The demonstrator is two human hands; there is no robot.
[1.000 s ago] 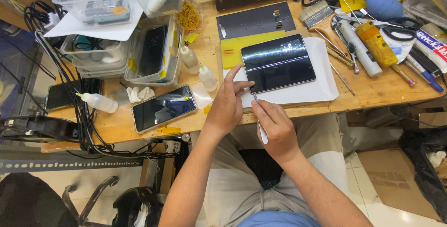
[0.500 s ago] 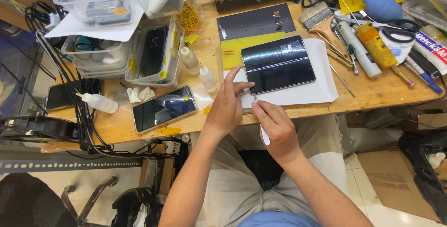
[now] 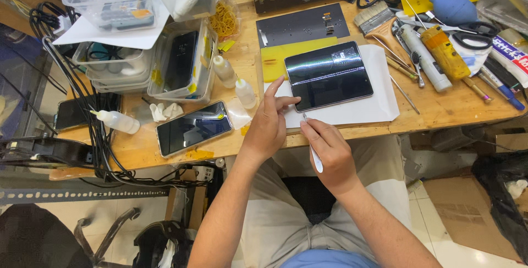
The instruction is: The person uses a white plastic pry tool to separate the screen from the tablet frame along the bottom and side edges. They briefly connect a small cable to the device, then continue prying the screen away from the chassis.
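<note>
A: Compared with a second before, the left hand (image 3: 270, 122) had lifted its forefinger off the dark folding device (image 3: 329, 75); the finger stood raised over the near left corner, while another fingertip stayed against that edge. The device itself had not shifted on the white sheet (image 3: 379, 100).

B: And the right hand (image 3: 329, 152)?

A: Closed around a thin white-handled tool (image 3: 313, 150), held like a pen. The metal tip pointed up at the device's near edge, just beside the left fingertips. The left hand was not gripping anything; its fingers were spread, apparently to brace the corner against the tool.

B: Why the white sheet?

A: Presumably a clean backing. The device lay flat on it, screen up, at the front of the wooden bench (image 3: 440, 108), close to the person's lap, within easy reach of both hands.

B: What sat around it?

A: Directly behind it, a yellow pad (image 3: 275, 59) and a dark mat (image 3: 300, 26) carrying small parts. To the left, two small dropper bottles (image 3: 234, 81) stood upright near the corner being worked. Further left, a smartphone (image 3: 192, 128) lay face up at the bench edge, with a third squeeze bottle (image 3: 118, 120) on its side beyond it. To the right, a brush (image 3: 377, 20), picks, scissors (image 3: 476, 32) and a blue air blower (image 3: 454, 8) lay well apart from the hands.
</note>
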